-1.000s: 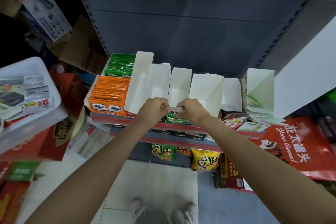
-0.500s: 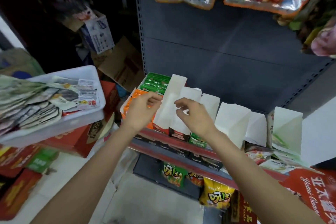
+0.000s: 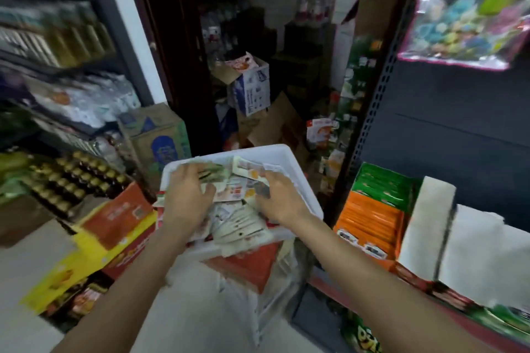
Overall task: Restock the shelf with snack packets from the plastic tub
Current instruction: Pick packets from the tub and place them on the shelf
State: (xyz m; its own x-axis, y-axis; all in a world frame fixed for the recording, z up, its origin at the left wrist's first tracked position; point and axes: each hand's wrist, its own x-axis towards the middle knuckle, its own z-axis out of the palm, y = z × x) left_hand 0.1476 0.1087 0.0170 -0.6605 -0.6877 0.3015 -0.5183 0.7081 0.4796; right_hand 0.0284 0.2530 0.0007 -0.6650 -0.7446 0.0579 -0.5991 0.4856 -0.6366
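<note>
We see pale, flat snack packets [image 3: 243,226] heaped in the white plastic tub [image 3: 298,180]; our left hand [image 3: 186,198] and right hand [image 3: 279,200] rest on them, grip unclear, print blurred.

Hands [image 3: 232,195] from shelf [image 3: 372,289] to tub [image 3: 301,189]

head cam | forward-down | near tub [image 3: 301,180] | single view
</note>
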